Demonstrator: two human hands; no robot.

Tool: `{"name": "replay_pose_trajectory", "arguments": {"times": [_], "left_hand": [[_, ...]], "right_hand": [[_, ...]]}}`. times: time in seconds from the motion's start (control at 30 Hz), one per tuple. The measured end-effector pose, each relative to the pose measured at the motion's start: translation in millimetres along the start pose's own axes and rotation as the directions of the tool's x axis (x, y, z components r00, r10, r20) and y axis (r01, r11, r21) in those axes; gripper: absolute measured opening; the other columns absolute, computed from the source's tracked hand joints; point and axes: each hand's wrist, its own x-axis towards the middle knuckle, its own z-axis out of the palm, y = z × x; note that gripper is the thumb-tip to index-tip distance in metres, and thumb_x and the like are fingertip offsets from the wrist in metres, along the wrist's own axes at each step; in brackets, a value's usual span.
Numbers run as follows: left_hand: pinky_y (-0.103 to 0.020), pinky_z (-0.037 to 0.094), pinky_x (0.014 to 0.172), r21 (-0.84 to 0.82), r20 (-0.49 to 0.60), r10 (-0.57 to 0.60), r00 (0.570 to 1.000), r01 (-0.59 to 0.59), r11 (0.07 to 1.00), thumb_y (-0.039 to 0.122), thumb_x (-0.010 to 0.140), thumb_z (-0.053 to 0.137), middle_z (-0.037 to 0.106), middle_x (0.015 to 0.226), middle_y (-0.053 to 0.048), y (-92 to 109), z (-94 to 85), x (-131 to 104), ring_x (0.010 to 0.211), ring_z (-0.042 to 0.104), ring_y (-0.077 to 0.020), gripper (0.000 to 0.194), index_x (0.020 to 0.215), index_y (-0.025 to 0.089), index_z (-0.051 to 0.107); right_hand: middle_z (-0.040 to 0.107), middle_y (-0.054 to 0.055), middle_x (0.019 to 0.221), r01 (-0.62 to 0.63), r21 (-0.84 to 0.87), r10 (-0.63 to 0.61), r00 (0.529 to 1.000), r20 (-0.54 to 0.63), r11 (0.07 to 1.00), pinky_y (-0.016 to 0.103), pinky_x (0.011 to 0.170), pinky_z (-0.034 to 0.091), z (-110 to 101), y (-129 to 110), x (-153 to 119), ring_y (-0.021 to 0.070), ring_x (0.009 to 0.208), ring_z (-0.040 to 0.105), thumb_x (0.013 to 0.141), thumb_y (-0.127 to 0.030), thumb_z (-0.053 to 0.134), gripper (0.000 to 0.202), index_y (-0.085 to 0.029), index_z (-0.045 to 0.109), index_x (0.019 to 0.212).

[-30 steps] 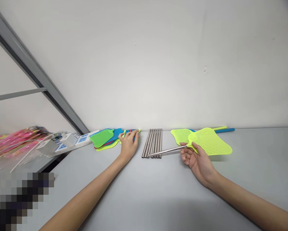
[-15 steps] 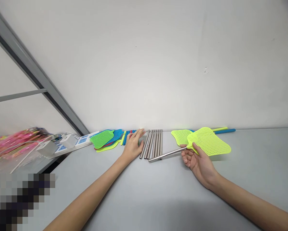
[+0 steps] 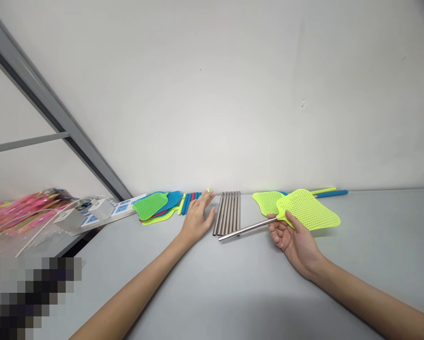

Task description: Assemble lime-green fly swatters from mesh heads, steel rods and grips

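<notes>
My right hand point(image 3: 293, 241) grips a yellow-green fly swatter head point(image 3: 309, 211) near its neck, with a metal rod point(image 3: 247, 229) fitted to it and pointing left. My left hand point(image 3: 197, 219) rests with fingers apart over the right end of a row of coloured handles point(image 3: 187, 204), holding nothing that I can see. Right of it, several metal rods point(image 3: 228, 215) lie side by side on the grey table point(image 3: 212, 293). Green, blue, red and yellow swatter heads point(image 3: 151, 206) are piled at the left.
Behind my right hand lie another yellow-green swatter point(image 3: 267, 202) and a blue handle point(image 3: 334, 193) by the wall point(image 3: 233, 94). At the left are a white power strip point(image 3: 121, 212) with plugs and a bag of pink items point(image 3: 27, 217).
The leftmost metal rods now lie closer to the others, in a tighter row. My left hand has shifted slightly, uncovering more of the coloured handles. My right hand has hardly moved.
</notes>
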Motion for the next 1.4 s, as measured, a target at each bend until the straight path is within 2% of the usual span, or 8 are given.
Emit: {"name": "replay_pose_trajectory", "arguments": {"times": [0.37, 0.67, 0.77, 0.9, 1.0, 1.07, 1.2, 1.4], "left_hand": [[-0.044, 0.022, 0.100, -0.216, -0.110, 0.046, 0.993, -0.069, 0.974, 0.016, 0.083, 0.037, 0.039, 0.129, -0.015, 24, -18.9, -33, 0.125, 0.025, -0.0202, 0.059, 0.131, 0.016, 0.003], [-0.042, 0.024, 0.101, -0.479, -0.162, -0.191, 0.968, 0.092, 0.873, 0.020, 0.084, 0.038, 0.033, 0.134, -0.013, 34, -25.7, -43, 0.124, 0.027, -0.0189, 0.055, 0.129, 0.024, 0.006], [-0.038, 0.035, 0.095, -0.618, -0.117, -0.322, 0.940, 0.185, 0.764, 0.028, 0.083, 0.042, 0.030, 0.135, -0.012, 40, -27.6, -42, 0.118, 0.038, -0.0193, 0.059, 0.129, 0.027, 0.005], [-0.037, 0.042, 0.088, -0.766, 0.009, -0.533, 0.846, 0.348, 0.541, 0.032, 0.087, 0.032, 0.051, 0.116, -0.009, 58, -30.9, -49, 0.097, 0.057, -0.0171, 0.045, 0.127, 0.028, 0.013], [-0.033, 0.047, 0.077, -0.848, 0.091, -0.503, 0.859, 0.333, 0.414, 0.035, 0.085, 0.036, 0.058, 0.097, -0.004, 78, -33.7, -58, 0.067, 0.061, -0.0124, 0.035, 0.119, 0.028, 0.030], [-0.026, 0.047, 0.057, -0.861, 0.279, -0.448, 0.849, 0.428, 0.276, 0.038, 0.084, 0.038, 0.058, 0.079, -0.002, 90, -35.3, -63, 0.051, 0.052, -0.0095, 0.029, 0.109, 0.025, 0.043], [-0.020, 0.033, 0.041, -0.775, 0.589, -0.340, 0.733, 0.631, 0.017, 0.044, 0.079, 0.044, 0.046, 0.056, 0.002, 99, -36.7, -65, 0.043, 0.038, -0.0075, 0.034, 0.101, 0.020, 0.053], [-0.019, 0.027, 0.044, -0.704, 0.695, -0.379, 0.611, 0.684, -0.189, 0.040, 0.083, 0.039, 0.036, 0.047, 0.006, 91, -37.5, -57, 0.042, 0.033, -0.0059, 0.034, 0.098, 0.016, 0.057]], "right_hand": [[0.057, 0.003, 0.065, 0.219, 0.068, -0.213, 0.974, -0.078, 0.973, 0.021, 0.044, 0.040, -2, -1, -2, 0.0135, 0.053, 0.052, 0.081, -0.038, 0.043, 0.028, -0.017, 0.060, 0.084], [0.059, 0.007, 0.069, 0.153, 0.076, -0.142, 0.981, -0.130, 0.985, 0.023, 0.051, 0.045, -5, -2, 1, 0.0148, 0.060, 0.054, 0.084, -0.035, 0.038, 0.032, -0.013, 0.061, 0.086], [0.059, 0.007, 0.070, 0.134, 0.074, -0.122, 0.981, -0.151, 0.988, 0.022, 0.051, 0.046, -4, -3, 0, 0.0143, 0.060, 0.053, 0.085, -0.034, 0.037, 0.032, -0.013, 0.062, 0.087], [0.058, 0.008, 0.070, 0.119, 0.061, -0.110, 0.985, -0.135, 0.991, 0.023, 0.048, 0.045, -4, -3, -1, 0.0151, 0.060, 0.053, 0.084, -0.034, 0.037, 0.033, -0.013, 0.062, 0.090], [0.058, 0.008, 0.069, 0.121, 0.040, -0.116, 0.987, -0.114, 0.992, 0.023, 0.047, 0.045, -4, -3, -1, 0.0164, 0.061, 0.054, 0.084, -0.035, 0.037, 0.035, -0.012, 0.062, 0.092], [0.057, 0.008, 0.070, 0.123, 0.021, -0.120, 0.986, -0.115, 0.992, 0.023, 0.046, 0.045, -4, -3, -1, 0.0168, 0.061, 0.054, 0.083, -0.036, 0.037, 0.035, -0.013, 0.062, 0.093], [0.057, 0.008, 0.072, 0.117, 0.005, -0.115, 0.985, -0.131, 0.993, 0.023, 0.046, 0.045, -4, -4, -1, 0.0168, 0.062, 0.054, 0.082, -0.038, 0.040, 0.035, -0.014, 0.061, 0.094], [0.057, 0.007, 0.070, 0.178, 0.026, -0.170, 0.968, -0.184, 0.984, 0.022, 0.046, 0.046, -6, -4, -1, 0.0163, 0.062, 0.055, 0.082, -0.036, 0.040, 0.031, -0.014, 0.061, 0.087]]}}
